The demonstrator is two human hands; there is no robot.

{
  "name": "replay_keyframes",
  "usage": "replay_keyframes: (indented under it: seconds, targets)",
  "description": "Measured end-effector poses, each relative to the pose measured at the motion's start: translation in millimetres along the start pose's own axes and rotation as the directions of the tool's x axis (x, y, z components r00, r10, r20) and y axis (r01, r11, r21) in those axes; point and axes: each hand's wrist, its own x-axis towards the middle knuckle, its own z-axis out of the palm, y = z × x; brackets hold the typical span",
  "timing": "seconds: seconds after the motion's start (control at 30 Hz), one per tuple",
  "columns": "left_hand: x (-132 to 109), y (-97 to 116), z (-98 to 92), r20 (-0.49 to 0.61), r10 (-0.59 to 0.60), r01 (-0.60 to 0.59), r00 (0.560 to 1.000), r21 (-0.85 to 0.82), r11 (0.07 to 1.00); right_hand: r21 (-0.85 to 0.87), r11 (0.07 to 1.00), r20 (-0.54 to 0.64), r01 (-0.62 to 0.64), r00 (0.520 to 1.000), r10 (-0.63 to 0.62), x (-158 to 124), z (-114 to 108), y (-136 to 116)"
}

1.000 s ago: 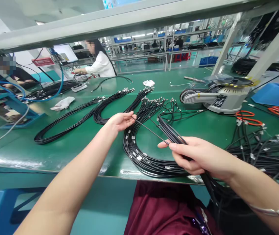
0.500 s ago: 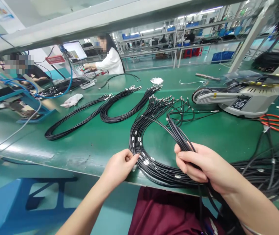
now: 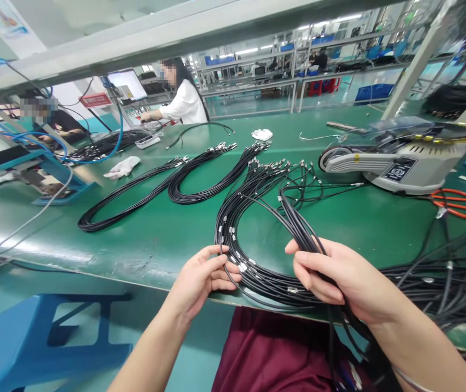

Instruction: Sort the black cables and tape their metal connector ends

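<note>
My right hand (image 3: 322, 269) is wrapped round a bundle of black cables (image 3: 296, 218), held above the table's front edge. The upper part of that bundle leans up and left; its lower ends drop beside my lap. At the left bend of a large curved bundle of cables (image 3: 269, 286) with small white labels, my left hand (image 3: 210, 272) pinches one black cable (image 3: 235, 282) drawn slightly off the rest. Its thumb and index finger meet at the cable, while the other fingers are loosely curled. Metal connector ends (image 3: 273, 163) of the large bundle lie farther back.
Two more looped cable bundles (image 3: 183, 198) (image 3: 106, 222) lie on the green table (image 3: 167, 245). A grey tape dispenser (image 3: 404, 163) and orange-handled scissors (image 3: 461, 209) are at right, near tangled cables (image 3: 433, 288). A blue stool (image 3: 20, 337) stands below left. Two people sit across the table.
My left hand has gone from curled fingers at the bundle's edge to a pinch on one cable, now lifted a little leftward. The right hand keeps its hold, almost still.
</note>
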Motion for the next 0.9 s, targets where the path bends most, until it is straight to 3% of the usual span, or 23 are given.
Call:
replay_keyframes:
  seconds: [0.23,0.5,0.7,0.9]
  targets:
    - [-10.7,-5.4,-2.7,0.141,-0.049,0.069,0.989,-0.137,0.988,-0.097,0.995,-0.002,0.020,1.000,-0.020,0.5,1.8,-0.2]
    - [-7.3,-9.8,-4.1,0.101,-0.041,0.056,0.994,-0.149,0.987,-0.169,0.985,-0.014,0.029,0.999,-0.032,-1.7,5.5,-1.8]
    - [3.7,13.2,-7.5,0.011,0.065,-0.063,0.998,-0.140,0.988,-0.175,0.983,-0.024,0.049,0.998,-0.054,-9.9,4.6,-6.4]
    - [49.8,48.1,-11.0,-0.017,0.051,-0.052,0.999,-0.036,0.998,-0.236,0.971,-0.021,0.042,0.999,-0.048,-16.7,4.8,-13.2]
